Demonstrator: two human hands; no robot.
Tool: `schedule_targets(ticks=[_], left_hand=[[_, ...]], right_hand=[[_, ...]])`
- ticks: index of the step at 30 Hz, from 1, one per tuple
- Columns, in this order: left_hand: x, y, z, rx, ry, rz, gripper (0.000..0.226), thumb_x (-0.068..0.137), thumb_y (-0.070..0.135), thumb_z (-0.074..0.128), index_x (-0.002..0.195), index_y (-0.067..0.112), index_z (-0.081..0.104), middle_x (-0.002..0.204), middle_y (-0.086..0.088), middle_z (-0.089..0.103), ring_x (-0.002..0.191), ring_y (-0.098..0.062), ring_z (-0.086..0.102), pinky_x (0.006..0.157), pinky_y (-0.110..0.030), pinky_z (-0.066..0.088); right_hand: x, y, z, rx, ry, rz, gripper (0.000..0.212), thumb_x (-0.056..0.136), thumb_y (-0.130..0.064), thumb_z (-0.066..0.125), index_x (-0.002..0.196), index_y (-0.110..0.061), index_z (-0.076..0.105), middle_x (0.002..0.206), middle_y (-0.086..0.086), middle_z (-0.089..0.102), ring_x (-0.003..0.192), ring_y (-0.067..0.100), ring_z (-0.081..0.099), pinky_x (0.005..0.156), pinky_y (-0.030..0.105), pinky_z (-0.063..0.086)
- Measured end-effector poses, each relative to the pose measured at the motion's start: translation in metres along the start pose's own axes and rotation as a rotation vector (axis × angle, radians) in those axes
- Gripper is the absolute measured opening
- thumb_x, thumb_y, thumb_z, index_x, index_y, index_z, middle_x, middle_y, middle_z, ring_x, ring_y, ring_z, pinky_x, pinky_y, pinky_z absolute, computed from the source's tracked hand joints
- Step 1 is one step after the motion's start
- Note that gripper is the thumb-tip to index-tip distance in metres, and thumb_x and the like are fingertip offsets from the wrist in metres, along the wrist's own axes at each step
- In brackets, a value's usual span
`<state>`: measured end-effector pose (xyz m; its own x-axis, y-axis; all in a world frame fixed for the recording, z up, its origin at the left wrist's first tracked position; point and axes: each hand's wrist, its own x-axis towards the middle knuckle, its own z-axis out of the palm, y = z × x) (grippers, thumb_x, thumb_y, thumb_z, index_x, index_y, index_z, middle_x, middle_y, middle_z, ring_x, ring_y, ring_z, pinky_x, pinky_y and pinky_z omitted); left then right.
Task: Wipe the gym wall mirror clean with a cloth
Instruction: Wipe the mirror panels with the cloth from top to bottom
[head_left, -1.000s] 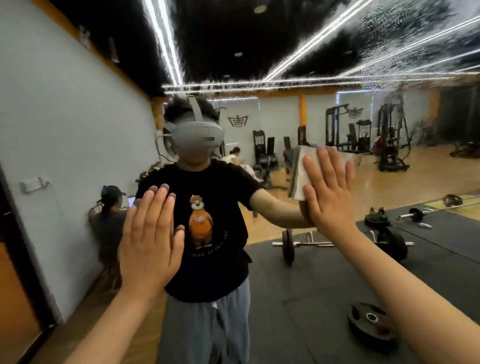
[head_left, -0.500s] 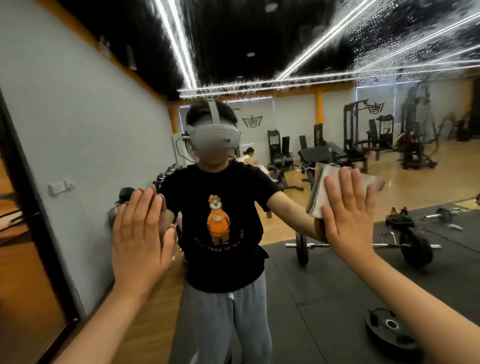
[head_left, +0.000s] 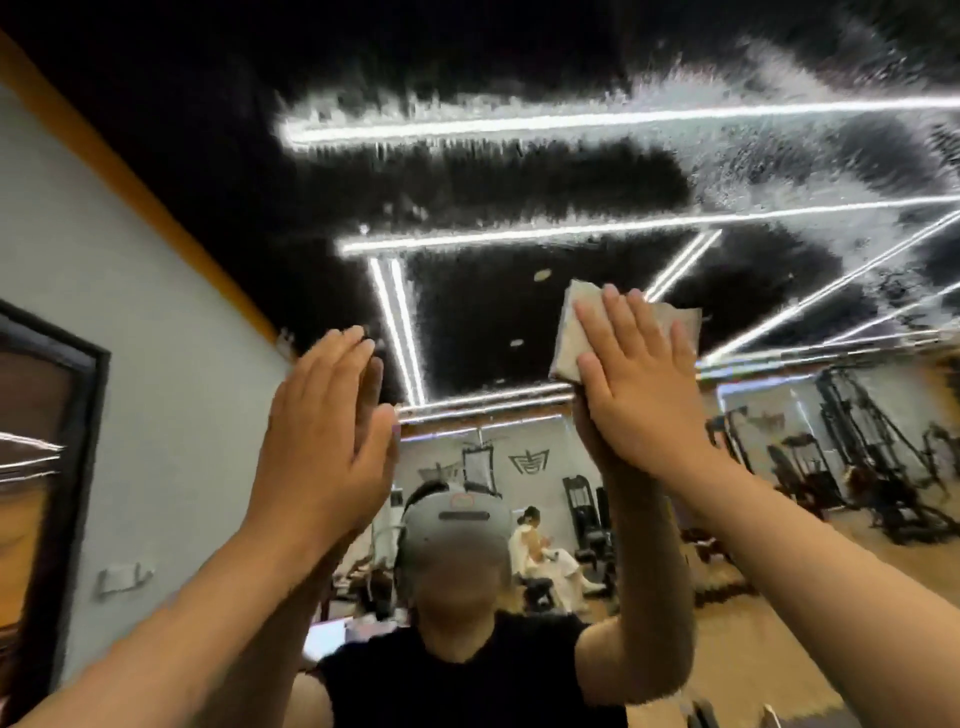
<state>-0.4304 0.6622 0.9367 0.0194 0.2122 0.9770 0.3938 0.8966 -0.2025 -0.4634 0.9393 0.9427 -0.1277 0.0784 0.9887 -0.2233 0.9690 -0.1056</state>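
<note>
On the streaked mirror, the right hand presses a cloth with straight fingers; the left hand lies flat.

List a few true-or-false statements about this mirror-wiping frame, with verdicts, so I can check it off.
1. The right hand presses the cloth against the mirror. True.
2. The left hand holds a second cloth. False: it is bare, with its open palm at the glass.
3. The cloth is bunched up in a fist. False: it lies folded flat under straight fingers.
4. Streaky residue shows on the mirror above the cloth. True.
</note>
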Motion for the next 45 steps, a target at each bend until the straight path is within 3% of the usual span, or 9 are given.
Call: schedule_targets(ticks=[4,9,15,21,26,34,38,41,45], left_hand=[[-0.053,-0.001,-0.003,0.087,0.027,0.067,0.072,0.09,0.049,0.023,0.152,0.014,0.034,0.16,0.0,0.031,0.149,-0.012,0.018,0.123,-0.034,0.01],[-0.109,0.0,0.004,0.032,0.071,-0.058,0.069,0.093,0.038,0.026,0.155,0.009,0.024,0.164,-0.004,0.02,0.151,-0.013,0.009,0.12,-0.023,-0.003],[-0.116,-0.003,0.008,-0.03,0.15,-0.088,0.064,0.094,0.029,0.023,0.153,0.006,0.029,0.161,-0.009,0.028,0.15,-0.018,0.017,0.123,-0.028,0.004],[-0.117,-0.008,0.011,0.0,0.147,-0.036,0.06,0.094,0.033,0.03,0.147,0.007,0.041,0.157,-0.008,0.036,0.148,-0.019,0.024,0.122,-0.034,0.013],[-0.118,-0.005,0.01,0.035,0.094,-0.003,0.063,0.092,0.037,0.033,0.149,0.011,0.038,0.158,-0.003,0.034,0.149,-0.016,0.021,0.122,-0.033,0.013],[-0.152,0.014,0.001,0.002,0.0,-0.033,0.071,0.092,0.051,0.024,0.155,0.019,0.028,0.163,0.005,0.023,0.151,-0.009,0.012,0.121,-0.029,0.007],[-0.209,0.023,0.011,0.076,-0.073,0.016,0.071,0.096,0.05,0.022,0.157,0.015,0.021,0.165,0.001,0.017,0.152,-0.007,0.004,0.123,-0.025,-0.002],[-0.221,0.028,0.019,0.15,-0.087,0.035,0.071,0.096,0.047,0.028,0.155,0.008,0.023,0.164,-0.006,0.021,0.152,-0.017,0.011,0.122,-0.026,-0.004],[-0.221,0.03,0.02,0.175,-0.086,0.022,0.075,0.096,0.051,0.028,0.156,0.008,0.02,0.164,-0.007,0.019,0.152,-0.019,0.011,0.122,-0.025,-0.007]], right_hand=[[0.002,-0.063,0.009,0.009,0.007,-0.102,0.054,0.104,-0.042,0.012,0.158,-0.036,0.003,0.167,-0.006,-0.002,0.153,0.016,-0.008,0.12,0.049,-0.008],[-0.035,-0.136,0.021,0.005,-0.06,-0.331,0.052,0.107,-0.04,0.015,0.158,-0.036,0.002,0.167,-0.005,-0.007,0.152,0.016,-0.013,0.119,0.055,-0.011],[-0.084,-0.152,0.031,-0.02,-0.073,-0.423,0.052,0.107,-0.041,0.016,0.158,-0.036,0.003,0.167,-0.006,-0.004,0.152,0.015,-0.011,0.119,0.054,-0.013],[-0.082,-0.116,0.022,0.006,-0.069,-0.426,0.051,0.107,-0.042,0.022,0.157,-0.041,0.008,0.167,-0.011,0.0,0.152,0.01,-0.008,0.121,0.048,-0.009],[-0.066,-0.037,0.005,0.032,-0.065,-0.238,0.051,0.107,-0.041,0.022,0.156,-0.042,0.007,0.166,-0.012,-0.001,0.152,0.01,-0.007,0.122,0.041,-0.008],[-0.067,0.091,-0.02,-0.018,-0.147,0.115,0.056,0.107,-0.036,0.022,0.157,-0.035,-0.003,0.167,-0.003,-0.01,0.152,0.018,-0.012,0.121,0.049,-0.008],[-0.12,0.093,-0.009,0.032,-0.099,0.065,0.057,0.104,-0.045,0.014,0.158,-0.034,0.0,0.167,-0.003,-0.006,0.152,0.017,-0.011,0.122,0.049,-0.007],[-0.174,0.088,-0.002,0.025,-0.079,0.007,0.059,0.098,-0.049,0.008,0.156,-0.039,-0.003,0.167,-0.005,-0.006,0.152,0.014,-0.013,0.122,0.044,-0.009],[-0.265,0.081,0.008,0.032,-0.105,-0.04,0.056,0.102,-0.05,0.012,0.156,-0.039,0.001,0.166,-0.007,-0.006,0.152,0.011,-0.014,0.121,0.037,-0.014]])
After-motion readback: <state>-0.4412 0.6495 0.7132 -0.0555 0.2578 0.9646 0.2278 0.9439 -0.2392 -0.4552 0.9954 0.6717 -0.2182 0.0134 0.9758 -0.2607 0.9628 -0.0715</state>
